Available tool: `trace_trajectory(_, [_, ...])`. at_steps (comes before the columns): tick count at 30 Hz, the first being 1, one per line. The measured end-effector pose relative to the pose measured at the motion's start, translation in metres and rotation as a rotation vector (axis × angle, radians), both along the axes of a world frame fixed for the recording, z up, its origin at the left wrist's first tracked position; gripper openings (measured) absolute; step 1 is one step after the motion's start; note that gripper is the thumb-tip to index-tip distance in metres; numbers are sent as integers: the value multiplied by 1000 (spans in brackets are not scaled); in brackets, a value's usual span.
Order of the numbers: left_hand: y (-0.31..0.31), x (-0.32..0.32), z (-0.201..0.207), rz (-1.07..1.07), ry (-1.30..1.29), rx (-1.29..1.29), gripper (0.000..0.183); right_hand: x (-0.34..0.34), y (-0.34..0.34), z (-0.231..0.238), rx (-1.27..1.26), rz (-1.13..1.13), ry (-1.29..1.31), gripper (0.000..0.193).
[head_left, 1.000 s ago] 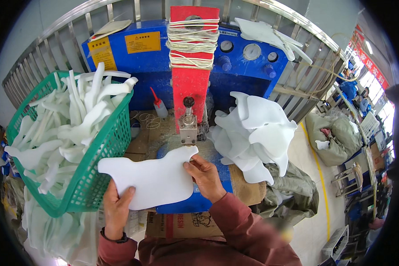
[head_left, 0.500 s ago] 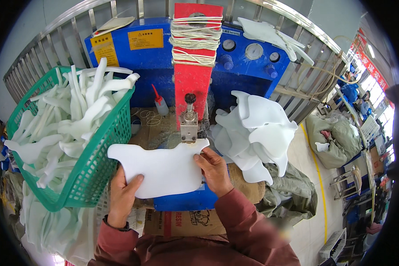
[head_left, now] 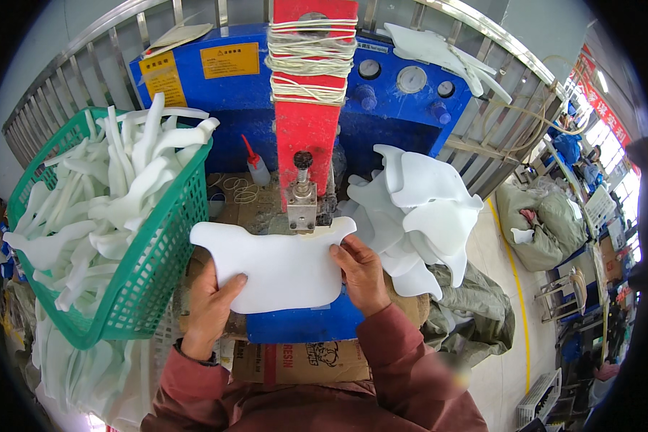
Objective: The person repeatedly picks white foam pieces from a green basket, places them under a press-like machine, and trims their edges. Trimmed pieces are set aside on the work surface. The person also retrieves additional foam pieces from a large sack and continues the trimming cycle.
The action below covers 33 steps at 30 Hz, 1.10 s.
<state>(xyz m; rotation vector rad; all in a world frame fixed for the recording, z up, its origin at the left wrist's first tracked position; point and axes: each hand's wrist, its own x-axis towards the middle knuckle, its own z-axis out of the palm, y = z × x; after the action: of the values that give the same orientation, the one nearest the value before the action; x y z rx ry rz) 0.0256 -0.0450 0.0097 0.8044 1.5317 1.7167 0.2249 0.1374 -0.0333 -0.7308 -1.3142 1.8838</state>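
A flat white panel [head_left: 281, 275] with a wavy upper edge and rounded lower corners, maybe foam, lies between my hands. My left hand [head_left: 210, 308] grips its left side, thumb on top and fingers underneath. At the right side, my right hand [head_left: 362, 276] pinches it just below the upper corner. The panel's upper edge meets the metal head [head_left: 302, 207] on the red machine arm [head_left: 306, 137]. What happens under that head is hidden. Below the panel shows a blue machine surface [head_left: 302, 325].
A green basket [head_left: 151, 268] heaped with white offcuts stands at the left. To the right lies a pile of similar white panels [head_left: 432, 183]. Behind are a blue housing [head_left: 230, 97] with gauges, a red-tipped bottle [head_left: 258, 171] and a metal railing [head_left: 111, 68].
Both hands have shifted the panel to the right and slightly away from me, so the metal head now meets its upper edge farther left along it. My grip looks unchanged.
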Motion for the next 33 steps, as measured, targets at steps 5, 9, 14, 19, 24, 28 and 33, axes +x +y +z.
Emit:
trace_trajectory(5, [11, 0, -6, -44, -10, 8, 47, 5, 4, 4, -36, -33, 83, 30])
trace_trajectory(9, [22, 0, -11, -103, -30, 29, 46, 10, 10, 3, 11, -80, 80, 31])
trace_trajectory(14, [35, -2, -17, -149, -46, 39, 44, 15, 20, 5, 39, -126, 56, 29])
trace_trajectory(19, [48, -17, -24, -149, -30, -28, 45, 8, 32, 11, 57, -115, 67, 22])
trace_trajectory(24, [42, -28, -26, -78, -97, 33, 44, -5, 34, 2, 88, -103, 10, 17])
trace_trajectory(28, [32, -26, -26, -58, -182, 25, 43, -6, 27, 0, 30, -69, 33, 18])
trace_trajectory(33, [33, -18, -28, -85, -208, 12, 45, 6, 17, 11, -47, -110, 93, 22])
